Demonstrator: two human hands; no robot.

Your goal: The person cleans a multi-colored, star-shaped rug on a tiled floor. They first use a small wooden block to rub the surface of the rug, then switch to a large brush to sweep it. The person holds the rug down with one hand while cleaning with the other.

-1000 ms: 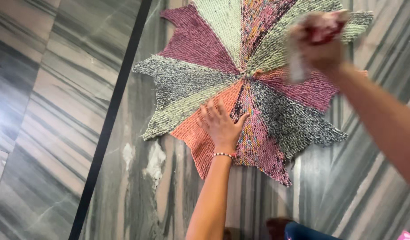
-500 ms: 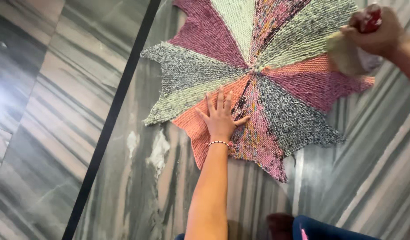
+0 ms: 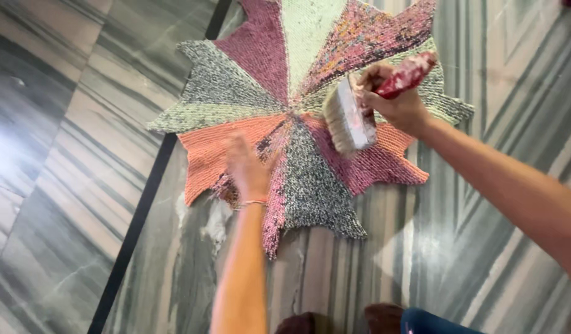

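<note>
A star-shaped knitted mat [image 3: 248, 62] of pink, orange, grey and pale green wedges lies flat on the floor. My left hand [image 3: 248, 170], blurred, rests on the mat near its centre, over the orange and multicoloured wedges; a beaded bracelet circles the wrist. My right hand [image 3: 393, 102] grips the red handle of a wide paintbrush [image 3: 353, 120]. The brush's pale bristles hang just above the pink wedge right of the mat's centre.
The floor [image 3: 483, 247] is grey and tan streaked marble. A thin black inlay strip [image 3: 134, 235] runs diagonally to the left of the mat. Dark blue cloth [image 3: 427, 323] and part of a foot show at the bottom edge.
The mat has turned and shifted left under my left hand. My right hand has swung the paintbrush down from the upper right to just right of the mat's centre.
</note>
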